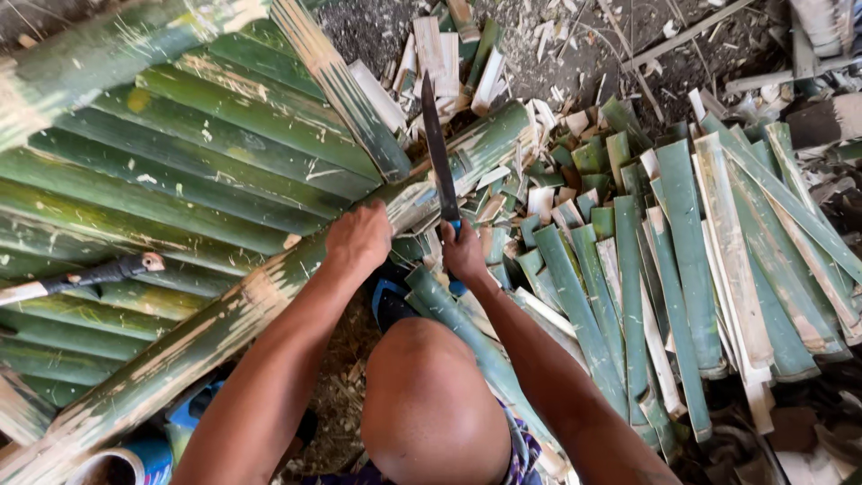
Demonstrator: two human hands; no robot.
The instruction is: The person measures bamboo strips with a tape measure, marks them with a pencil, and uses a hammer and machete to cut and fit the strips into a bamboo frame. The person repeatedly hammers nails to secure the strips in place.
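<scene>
A: Report the left side of the work area.

B: A second knife (85,277) with a dark handle lies on a stack of long green bamboo poles (180,171) at the left. These poles run side by side, touching one another.

A: State the position of the workpiece.

B: One long bamboo pole (215,328) crosses diagonally from lower left to upper centre, lying over the stack. Its far end is split and frayed, pale inside.

A: Left hand condition?

B: My left hand (359,238) is closed in a firm grip on that bamboo pole, just short of the split end.

A: Right hand condition?

B: My right hand (464,256) is closed around the blue handle of a long-bladed knife (439,157). The blade points away from me, its edge set against the split end of the pole. The two hands are near each other.

A: Report the right side.

B: Cut bamboo slats (682,260) lie in a fanned pile on the ground, green skin and pale inner faces mixed, overlapping. Short offcuts and chips (548,153) lie scattered just beyond the blade.
</scene>
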